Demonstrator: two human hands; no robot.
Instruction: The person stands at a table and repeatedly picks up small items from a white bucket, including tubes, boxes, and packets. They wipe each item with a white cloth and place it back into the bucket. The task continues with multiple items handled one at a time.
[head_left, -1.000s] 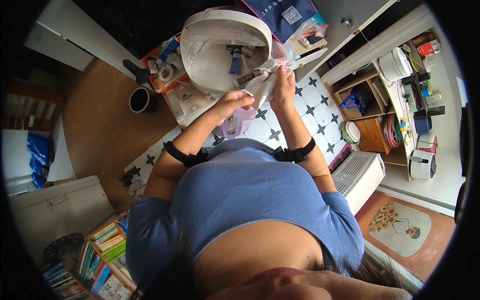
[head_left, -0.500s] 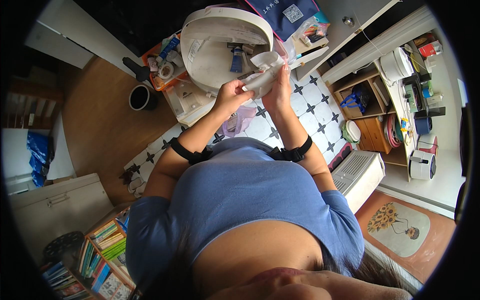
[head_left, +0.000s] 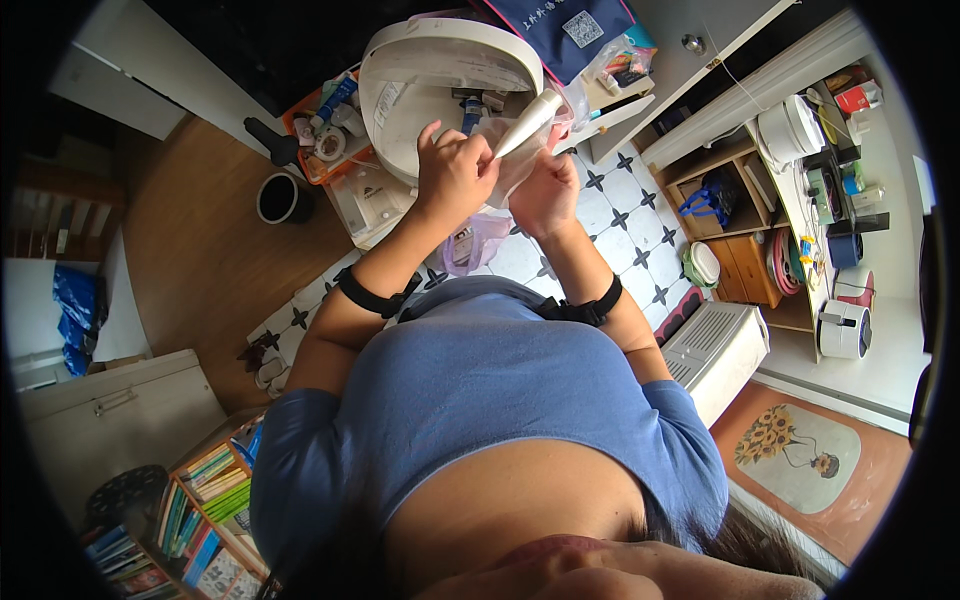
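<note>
My left hand (head_left: 455,172) has its fingers curled at the narrow end of a white squeeze tube (head_left: 528,124), with one finger raised. The tube slants up and away to the right, its wide end toward the far side. My right hand (head_left: 547,193) is closed on a thin, semi-transparent white wipe (head_left: 513,172), which hangs between both hands below the tube. Just beyond my hands sits a round white storage box (head_left: 385,140) with its curved rim tilted up. Inside it lie a blue tube (head_left: 471,113) and small items, partly hidden by the wipe.
An orange basket (head_left: 318,174) of toiletries stands left of the box. A black bin (head_left: 285,197) is on the wood floor. A lilac plastic bag (head_left: 474,243) lies below my hands. A dark blue bag (head_left: 560,35) and a white drawer unit (head_left: 625,108) are at far right.
The tube now points up out of the wipe instead of lying wrapped in it. My left hand has risen and turned with fingers curled; my right hand has dropped slightly and closed.
</note>
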